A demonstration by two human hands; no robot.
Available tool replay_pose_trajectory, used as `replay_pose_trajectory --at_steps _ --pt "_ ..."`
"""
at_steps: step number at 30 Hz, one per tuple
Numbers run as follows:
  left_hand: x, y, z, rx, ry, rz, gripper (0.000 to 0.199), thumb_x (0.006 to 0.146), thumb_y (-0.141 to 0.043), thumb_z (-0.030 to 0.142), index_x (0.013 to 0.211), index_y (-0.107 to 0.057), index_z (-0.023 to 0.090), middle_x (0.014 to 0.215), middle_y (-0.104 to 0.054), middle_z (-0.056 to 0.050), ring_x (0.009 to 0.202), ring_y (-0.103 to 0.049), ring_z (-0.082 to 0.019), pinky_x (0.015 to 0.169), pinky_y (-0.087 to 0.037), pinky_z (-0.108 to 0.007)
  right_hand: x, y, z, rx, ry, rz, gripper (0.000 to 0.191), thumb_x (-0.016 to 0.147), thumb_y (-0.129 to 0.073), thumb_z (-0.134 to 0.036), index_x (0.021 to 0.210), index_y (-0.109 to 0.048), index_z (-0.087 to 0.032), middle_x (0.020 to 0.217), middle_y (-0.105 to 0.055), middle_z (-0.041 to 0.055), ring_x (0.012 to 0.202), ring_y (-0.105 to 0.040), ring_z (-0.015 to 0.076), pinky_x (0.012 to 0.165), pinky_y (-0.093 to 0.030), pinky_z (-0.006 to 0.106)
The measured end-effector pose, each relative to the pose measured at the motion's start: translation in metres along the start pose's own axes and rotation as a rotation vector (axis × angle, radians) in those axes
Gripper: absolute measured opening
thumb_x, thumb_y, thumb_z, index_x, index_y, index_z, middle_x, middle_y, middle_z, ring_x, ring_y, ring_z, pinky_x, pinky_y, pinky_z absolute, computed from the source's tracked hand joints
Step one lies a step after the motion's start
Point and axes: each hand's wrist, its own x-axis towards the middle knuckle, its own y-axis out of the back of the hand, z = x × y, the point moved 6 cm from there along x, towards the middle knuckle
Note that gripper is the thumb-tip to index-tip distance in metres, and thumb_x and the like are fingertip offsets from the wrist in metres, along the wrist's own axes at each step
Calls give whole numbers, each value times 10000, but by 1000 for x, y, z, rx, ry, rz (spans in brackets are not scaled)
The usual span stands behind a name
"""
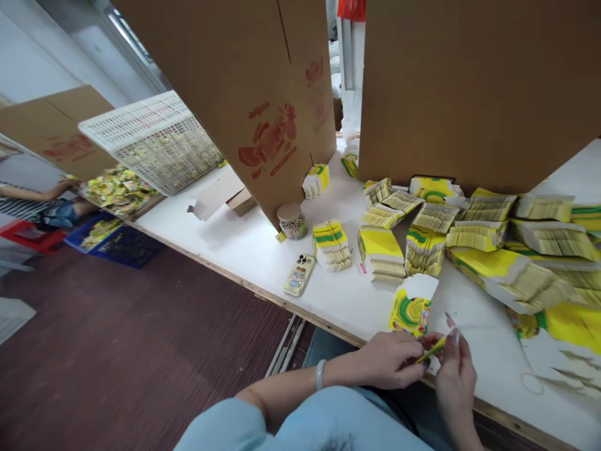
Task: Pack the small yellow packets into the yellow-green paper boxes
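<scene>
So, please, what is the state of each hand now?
Left hand: closed, holding a small yellow-green card.
Right hand: closed, pinching the same card.

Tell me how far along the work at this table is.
Seemingly done: many yellow stacks are already gathered on the table. In hand: the left hand and right hand hold a small yellow-and-green piece. Possibly left: the yellow-and-white pieces spread at the near right. I cannot tell how many remain.
</scene>
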Motion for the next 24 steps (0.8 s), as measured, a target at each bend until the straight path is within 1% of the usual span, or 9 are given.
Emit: replay_pose_trajectory --at_steps 4,7,9,12,14,15,17,21,24 --pt "-1 -3 3 137 -80 40 148 882 -557 249 745 -541 196 800 -661 -56 754 -623 -175 709 -471 -266 -8 -4 5 140 -51 44 659 890 -550 -669 1363 -507 -212 792 -670 -16 689 -626 163 661 -521 290" --pt "0 -8 6 127 -81 46 91 873 -550 254 813 -579 194 858 -668 -78 818 -639 -202 777 -505 -308 -14 -7 8 290 -58 115 499 909 -576 -612 1245 -505 -250 816 -676 -29 702 -643 148 667 -527 274" --pt "1 -8 6 6 -46 86 91 834 -580 241 903 -588 182 977 -665 -111 972 -638 -244 865 -517 -353 -17 -7 9 356 -25 162 407 910 -583 -594 1114 -516 -248 868 -683 -24 767 -662 155 744 -547 307" --pt "4 -6 2 -381 30 141 584 711 -668 177 1258 -466 162 1314 -555 -166 1248 -542 -299 1012 -484 -436 -19 -3 7 345 51 184 399 885 -615 -578 1086 -528 -244 1017 -681 7 905 -666 188 849 -547 372" --pt "5 -11 0 -660 75 52 903 678 -687 137 1459 -236 179 1420 -474 -182 1273 -538 -299 1019 -485 -462 -20 -4 4 289 95 123 440 889 -598 -583 1153 -551 -235 1139 -665 51 1014 -651 224 900 -535 411" --pt "5 -14 1 -754 90 -14 973 685 -690 133 1501 -162 189 1417 -479 -182 1247 -563 -297 1007 -493 -466 -21 -4 2 259 109 86 466 897 -580 -587 1192 -559 -227 1187 -654 74 1056 -641 242 921 -526 429" --pt "5 -16 1 -832 90 -76 984 704 -697 147 1526 -159 185 1396 -504 -180 1226 -582 -312 1021 -487 -481 -22 -4 1 201 123 46 519 896 -570 -598 1239 -575 -209 1228 -647 105 1089 -632 267 950 -508 453" --pt "6 -6 1 -809 -5 79 893 703 -676 145 1488 -250 156 1504 -395 -203 1337 -496 -348 1136 -386 -513 -20 -3 8 156 97 15 558 846 -647 -584 1260 -597 -214 1229 -655 111 1079 -636 287 981 -477 482" --pt "7 -9 2 -804 17 44 906 673 -659 119 1480 -249 139 1453 -434 -202 1332 -491 -351 1136 -376 -537 -19 -6 9 211 108 -57 502 892 -608 -545 1301 -572 -255 1282 -638 94 1114 -633 279 1008 -469 480"
